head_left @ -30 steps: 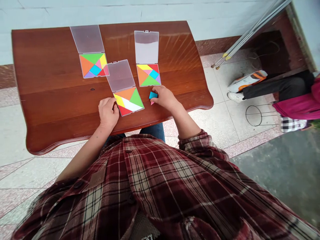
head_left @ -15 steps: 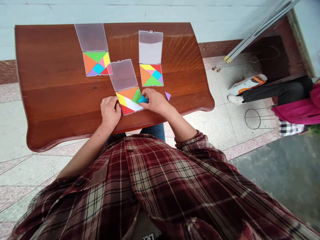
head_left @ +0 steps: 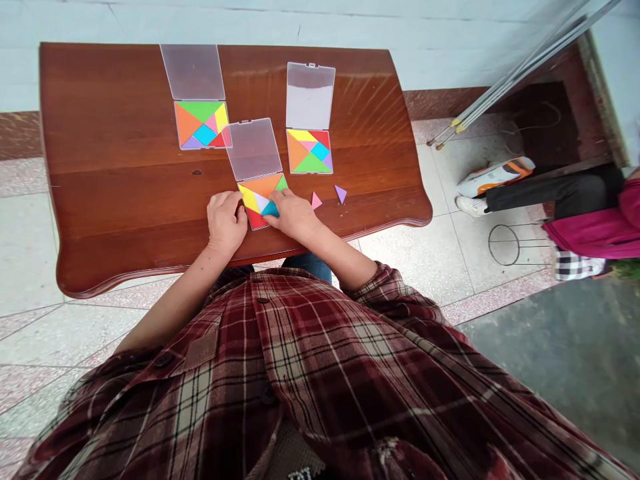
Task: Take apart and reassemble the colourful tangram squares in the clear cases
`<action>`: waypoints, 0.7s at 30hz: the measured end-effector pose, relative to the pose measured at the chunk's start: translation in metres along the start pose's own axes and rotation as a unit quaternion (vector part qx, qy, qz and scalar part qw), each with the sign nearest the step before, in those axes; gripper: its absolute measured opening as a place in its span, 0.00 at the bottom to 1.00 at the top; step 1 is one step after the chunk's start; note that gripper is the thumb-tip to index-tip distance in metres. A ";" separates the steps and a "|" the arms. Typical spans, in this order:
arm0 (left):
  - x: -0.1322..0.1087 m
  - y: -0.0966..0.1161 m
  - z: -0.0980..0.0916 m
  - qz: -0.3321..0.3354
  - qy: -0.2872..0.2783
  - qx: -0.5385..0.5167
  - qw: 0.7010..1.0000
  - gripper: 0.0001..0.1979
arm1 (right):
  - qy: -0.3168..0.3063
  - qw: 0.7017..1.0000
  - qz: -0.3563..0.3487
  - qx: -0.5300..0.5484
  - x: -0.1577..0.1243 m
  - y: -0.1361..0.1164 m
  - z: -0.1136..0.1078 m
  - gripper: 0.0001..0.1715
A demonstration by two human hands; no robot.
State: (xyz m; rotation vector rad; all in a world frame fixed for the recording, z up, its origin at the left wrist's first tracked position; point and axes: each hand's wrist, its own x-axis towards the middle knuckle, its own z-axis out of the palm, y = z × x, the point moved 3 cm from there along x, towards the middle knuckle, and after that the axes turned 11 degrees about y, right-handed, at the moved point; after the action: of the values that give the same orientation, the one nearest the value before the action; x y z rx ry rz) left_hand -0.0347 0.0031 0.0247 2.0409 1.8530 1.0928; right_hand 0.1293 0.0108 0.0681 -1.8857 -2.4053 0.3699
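Observation:
An open tangram case [head_left: 259, 197] lies near the front edge of the wooden table [head_left: 125, 193], its clear lid [head_left: 253, 149] folded back. My left hand [head_left: 225, 220] curls against the case's left side and steadies it. My right hand [head_left: 294, 215] lies over the case's right part, fingers pressing a blue piece [head_left: 271, 209] down among the orange, yellow, green and red ones. A pink triangle [head_left: 316, 200] and a purple triangle [head_left: 341, 193] lie loose on the table just right of my right hand.
Two more open tangram cases [head_left: 203, 124] [head_left: 309, 151], both filled, lie further back with their lids [head_left: 193, 71] [head_left: 310, 96] open. Another person's leg and shoe [head_left: 493, 179] show on the tiled floor at the right, beside a wire stand [head_left: 507, 235] and slanting metal rods [head_left: 505, 80].
My right hand carried the blue piece leftwards from the table into the near case. The pink and purple triangles now lie uncovered. My left hand stayed at the case.

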 end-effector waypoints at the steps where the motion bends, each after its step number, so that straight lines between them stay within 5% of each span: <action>1: 0.000 0.000 0.000 0.000 -0.001 0.000 1.000 0.14 | 0.001 1.000 0.000 0.004 -0.001 0.001 0.000 0.24; 14: 0.001 -0.002 -0.001 0.000 0.005 0.003 1.000 0.13 | 0.067 0.986 0.053 0.144 0.000 0.050 -0.017 0.11; 21: 0.001 -0.004 0.001 0.003 0.001 0.005 1.000 0.14 | 0.026 0.990 -0.017 0.136 -0.009 0.016 0.004 0.17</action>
State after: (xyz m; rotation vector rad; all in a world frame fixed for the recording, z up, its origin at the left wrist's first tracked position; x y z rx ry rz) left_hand -0.0370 0.0049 0.0223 2.0527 1.8597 1.0894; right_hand 0.1463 0.0056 0.0614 -1.7116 -2.2185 0.6040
